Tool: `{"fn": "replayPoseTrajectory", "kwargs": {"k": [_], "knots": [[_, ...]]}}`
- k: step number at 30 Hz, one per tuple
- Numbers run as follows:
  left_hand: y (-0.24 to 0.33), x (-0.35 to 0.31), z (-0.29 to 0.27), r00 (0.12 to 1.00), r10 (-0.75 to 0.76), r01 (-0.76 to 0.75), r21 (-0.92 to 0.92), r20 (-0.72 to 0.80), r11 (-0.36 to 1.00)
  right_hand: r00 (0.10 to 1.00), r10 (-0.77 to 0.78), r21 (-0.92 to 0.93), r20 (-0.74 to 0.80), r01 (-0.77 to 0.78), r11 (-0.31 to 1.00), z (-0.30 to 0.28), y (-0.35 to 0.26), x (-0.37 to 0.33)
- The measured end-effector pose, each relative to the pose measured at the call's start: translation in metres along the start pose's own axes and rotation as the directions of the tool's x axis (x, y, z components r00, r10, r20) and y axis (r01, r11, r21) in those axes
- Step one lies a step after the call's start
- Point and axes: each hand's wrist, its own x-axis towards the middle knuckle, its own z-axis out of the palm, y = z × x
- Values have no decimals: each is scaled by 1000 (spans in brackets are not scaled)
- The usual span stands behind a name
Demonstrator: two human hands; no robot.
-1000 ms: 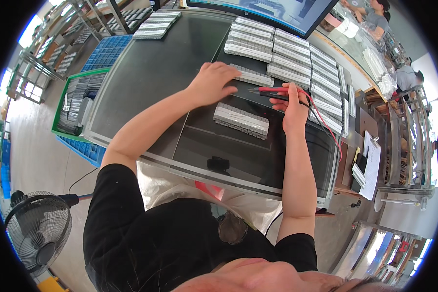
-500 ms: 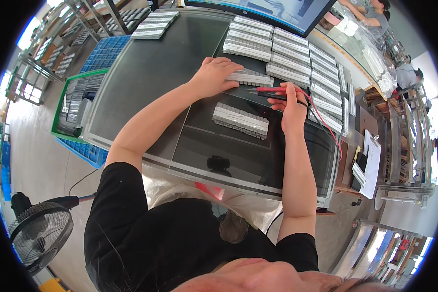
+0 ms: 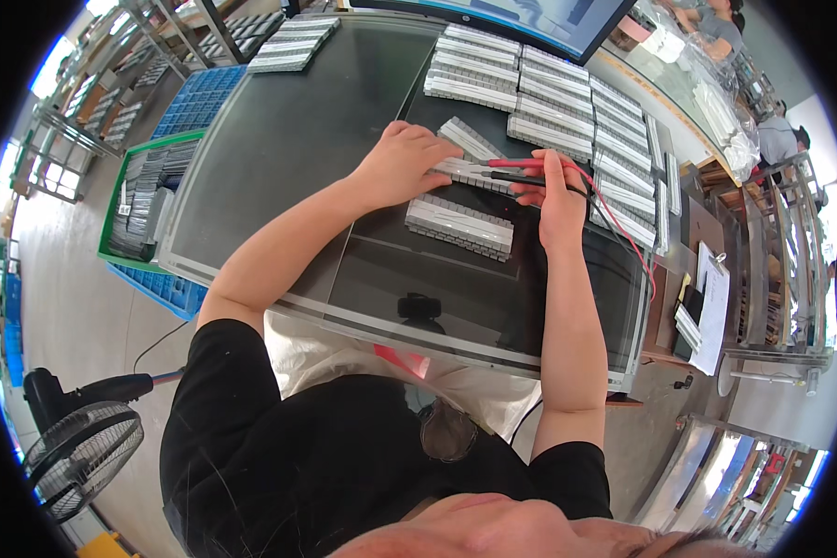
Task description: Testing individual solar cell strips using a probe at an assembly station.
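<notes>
My left hand (image 3: 402,166) grips the left end of a grey-and-white segmented strip (image 3: 468,170), thumb at its near edge and fingers over the far one. In my right hand (image 3: 560,197) are two test probes, a red probe (image 3: 516,164) and a black probe (image 3: 513,177), pinched side by side. Their tips point left and lie over the held strip; whether they touch it I cannot tell. Another segmented strip (image 3: 474,139) rests askew just behind. Nearer to me, a stack of similar strips (image 3: 458,227) lies on the dark tabletop (image 3: 381,279).
Rows of the same strips (image 3: 553,107) fill the back right, below a monitor (image 3: 530,19). More strips (image 3: 295,44) lie at the far left corner. A green-rimmed crate (image 3: 112,232) stands left of the table, a fan (image 3: 84,456) lower left. A clipboard (image 3: 709,316) lies right.
My left hand has come slightly nearer with a strip in its grip, leaving another strip slanted behind it. The probe tips, earlier in front of the strip, are now over it.
</notes>
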Motion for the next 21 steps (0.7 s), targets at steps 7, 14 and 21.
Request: {"fn": "replayPoseTrajectory", "kwargs": {"k": [7, 14, 21], "knots": [[0, -2, 2, 1000, 2, -2, -29, 2, 1000, 998, -9, -61, 64, 13, 998, 1, 3, 2], [0, -2, 2, 1000, -3, 3, -41, 2, 999, 999, -14, -65, 48, 17, 998, 2, 4, 2], [0, -4, 0, 1000, -28, 28, -63, 6, 998, 1000, -23, -42, -1, 23, 999, 1, 1, 1]]}}
